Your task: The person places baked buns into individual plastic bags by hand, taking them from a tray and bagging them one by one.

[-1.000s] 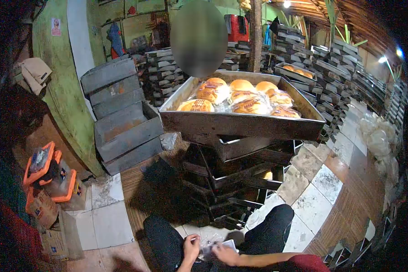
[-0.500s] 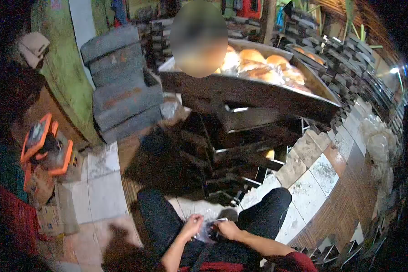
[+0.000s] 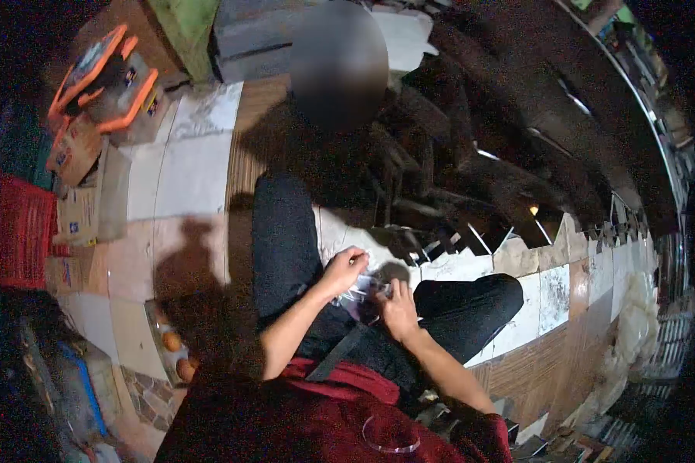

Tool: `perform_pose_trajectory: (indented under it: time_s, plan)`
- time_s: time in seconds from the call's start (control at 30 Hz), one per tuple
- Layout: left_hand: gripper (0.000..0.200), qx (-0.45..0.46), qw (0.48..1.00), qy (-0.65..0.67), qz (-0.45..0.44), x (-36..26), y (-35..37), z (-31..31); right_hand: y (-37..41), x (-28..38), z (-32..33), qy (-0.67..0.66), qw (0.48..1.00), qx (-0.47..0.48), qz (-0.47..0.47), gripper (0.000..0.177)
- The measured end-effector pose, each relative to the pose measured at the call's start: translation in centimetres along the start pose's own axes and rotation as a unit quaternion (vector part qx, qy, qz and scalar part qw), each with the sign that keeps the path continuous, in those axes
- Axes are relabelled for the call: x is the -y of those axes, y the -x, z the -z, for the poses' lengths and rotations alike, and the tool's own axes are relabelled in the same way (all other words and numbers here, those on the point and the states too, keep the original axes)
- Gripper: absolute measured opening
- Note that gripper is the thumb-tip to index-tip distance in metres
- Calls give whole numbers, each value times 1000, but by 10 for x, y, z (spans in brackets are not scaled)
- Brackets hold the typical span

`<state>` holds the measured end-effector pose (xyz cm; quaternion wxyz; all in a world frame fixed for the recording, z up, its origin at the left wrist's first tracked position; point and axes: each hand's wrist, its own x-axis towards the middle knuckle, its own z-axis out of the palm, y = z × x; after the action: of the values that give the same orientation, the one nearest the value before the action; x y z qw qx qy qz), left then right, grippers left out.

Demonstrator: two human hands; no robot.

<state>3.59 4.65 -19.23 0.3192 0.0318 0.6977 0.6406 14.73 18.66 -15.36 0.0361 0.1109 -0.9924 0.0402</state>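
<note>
I sit with bent legs in dark trousers (image 3: 286, 231), both hands low in front of my lap. A clear, crinkled plastic bag (image 3: 361, 303) lies between the hands, with thin whitish bits showing at its near left side. My left hand (image 3: 346, 270) is raised just above the bag, its fingers closed in a pinch; whatever is in them is too small to make out. My right hand (image 3: 398, 309) is closed at the bag's right edge and grips the plastic. A dark strap (image 3: 338, 351) hangs down over my red shirt.
Ahead to the right stands a large dark rack (image 3: 517, 116). At left are orange-edged items (image 3: 130, 108), a cardboard box (image 3: 77, 212) and a red crate (image 3: 19, 228). Round brown things (image 3: 172, 342) lie at lower left. Pale tiles (image 3: 191, 176) cover the floor.
The view has tilted down, so the tray of buns and grey seat have mostly left the top. Both hands stay at the plastic bag, the left one still pinched.
</note>
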Motion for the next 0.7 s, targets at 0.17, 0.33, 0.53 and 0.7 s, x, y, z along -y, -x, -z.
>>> perform_pose_trajectory:
  time_s: [0.17, 0.33, 0.53, 0.7]
  plan:
    - [25, -17, 999, 43, 5, -12, 6, 3, 4, -4, -11, -231, 933, 248, -123, 20]
    - [21, -105, 983, 114, -93, -26, 11, 2, -19, -28, 31, -521, 803, 79, -278, 14]
    - [46, 46, 955, 212, -203, -73, 59, -16, -57, 11, 93, -325, 933, -145, -63, 22]
    - [22, -76, 940, 327, -66, -88, 56, 20, -34, 36, 130, -504, 859, 76, -47, 38]
